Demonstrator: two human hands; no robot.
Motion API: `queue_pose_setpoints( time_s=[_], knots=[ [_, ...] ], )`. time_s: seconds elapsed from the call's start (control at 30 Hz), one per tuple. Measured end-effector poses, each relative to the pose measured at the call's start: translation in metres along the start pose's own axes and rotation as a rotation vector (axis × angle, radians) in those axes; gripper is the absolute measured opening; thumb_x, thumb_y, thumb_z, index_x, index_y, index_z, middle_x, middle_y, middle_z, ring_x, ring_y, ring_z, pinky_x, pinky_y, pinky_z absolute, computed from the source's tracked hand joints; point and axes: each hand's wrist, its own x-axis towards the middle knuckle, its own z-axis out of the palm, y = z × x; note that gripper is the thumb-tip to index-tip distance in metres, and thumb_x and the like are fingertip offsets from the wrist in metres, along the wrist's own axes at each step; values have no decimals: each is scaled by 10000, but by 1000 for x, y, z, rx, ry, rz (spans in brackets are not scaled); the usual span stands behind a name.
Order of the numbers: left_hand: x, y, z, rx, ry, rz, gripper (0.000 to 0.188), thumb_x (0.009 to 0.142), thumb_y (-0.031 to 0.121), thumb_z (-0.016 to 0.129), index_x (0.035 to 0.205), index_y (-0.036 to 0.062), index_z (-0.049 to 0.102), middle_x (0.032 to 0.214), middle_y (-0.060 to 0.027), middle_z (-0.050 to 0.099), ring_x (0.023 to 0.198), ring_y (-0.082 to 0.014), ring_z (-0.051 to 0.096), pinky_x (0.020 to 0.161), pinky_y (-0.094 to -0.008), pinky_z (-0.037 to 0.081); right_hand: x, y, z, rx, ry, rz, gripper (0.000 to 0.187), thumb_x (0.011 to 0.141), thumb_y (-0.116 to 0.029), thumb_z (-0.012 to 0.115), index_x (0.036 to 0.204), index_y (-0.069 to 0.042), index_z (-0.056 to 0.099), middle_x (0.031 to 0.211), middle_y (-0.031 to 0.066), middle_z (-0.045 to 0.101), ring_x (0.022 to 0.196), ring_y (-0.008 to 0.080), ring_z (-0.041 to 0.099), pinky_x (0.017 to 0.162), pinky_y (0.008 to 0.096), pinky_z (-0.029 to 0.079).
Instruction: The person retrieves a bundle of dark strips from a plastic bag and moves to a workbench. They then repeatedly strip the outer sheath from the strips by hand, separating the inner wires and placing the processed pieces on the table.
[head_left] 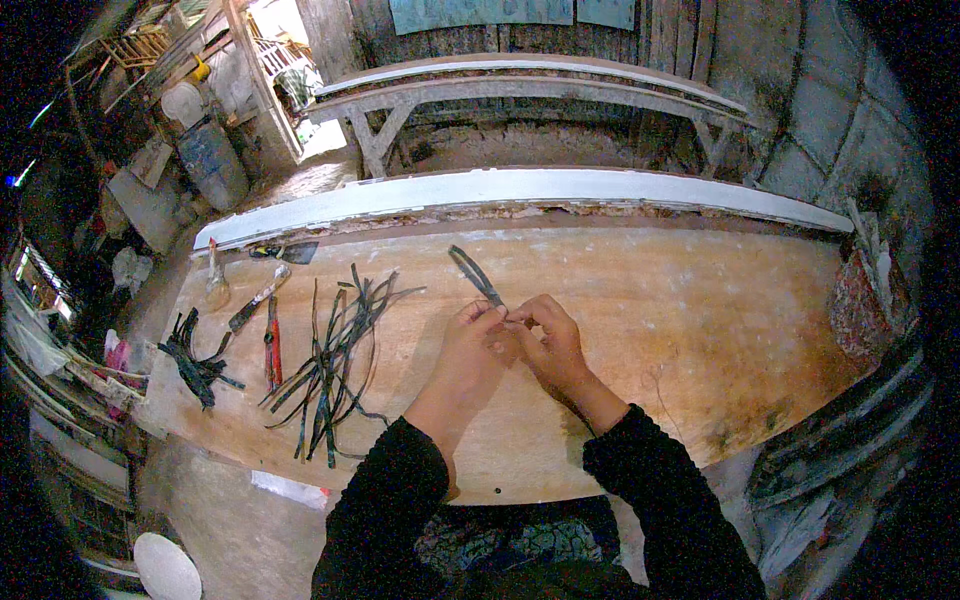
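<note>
Over the middle of the wooden table (610,270), my left hand (471,345) and my right hand (550,345) meet, fingertips pinched together on a dark folded strip (473,274). Its looped end sticks out beyond my fingers toward the far side; the near end is hidden in my grip. To the left of my hands lies a loose pile of long dark strips (335,365). Farther left rests a bundle of shorter, folded dark strips (196,362). Between the two lie red-handled pliers (272,345).
A knife-like tool (258,300), a brush (216,278) and a black-and-yellow tool (268,252) lie at the table's far left. A long white board (560,186) runs along the far edge. At the right edge stands a reddish patterned bag (858,310); a bench (540,90) stands beyond.
</note>
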Motion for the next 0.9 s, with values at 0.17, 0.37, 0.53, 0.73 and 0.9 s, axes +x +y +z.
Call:
queue_pose_setpoints(
  time_s=[0.17, 0.37, 0.53, 0.73, 0.9],
  knots=[
    [-7, 0, 12, 5, 80, 42, 74, 783, 73, 536, 765, 80, 464, 731, -51, 541, 651, -155, 509, 505, -264, 414, -4, 12, 13, 573, 75, 498, 66, 784, -76, 548, 824, -50, 503, 704, 51, 545, 608, 143, 537, 547, 243, 449],
    [-11, -1, 17, -25, 70, 63, 114, 769, 37, 550, 808, 76, 450, 778, -72, 539, 678, -156, 502, 580, -266, 427, -3, 8, 10, 1144, 103, 867, 105, 801, -79, 512, 877, -74, 438, 654, 34, 535, 520, 119, 528, 393, 230, 402],
    [-10, -4, 18, 5, 22, 88, 126, 756, 20, 559, 809, 54, 449, 740, -78, 537, 656, -151, 515, 566, -246, 432, -1, 13, 8, 955, 118, 797, 50, 790, -54, 523, 835, -39, 506, 734, 37, 570, 576, 100, 526, 513, 230, 449],
    [-16, 11, 20, 219, 85, 144, 117, 750, 22, 568, 800, 56, 468, 727, -69, 548, 647, -143, 522, 552, -237, 431, 3, 1, 5, 685, -28, 673, 108, 779, -63, 558, 862, 6, 567, 783, 35, 587, 642, 86, 535, 568, 201, 447],
    [-12, 3, 17, 96, 28, 157, 111, 747, 42, 584, 772, 81, 483, 729, -41, 559, 658, -127, 524, 547, -231, 411, -4, 9, 9, 571, -32, 584, 104, 824, -90, 512, 878, -7, 542, 716, 44, 574, 557, 120, 551, 417, 239, 430]
  ],
)
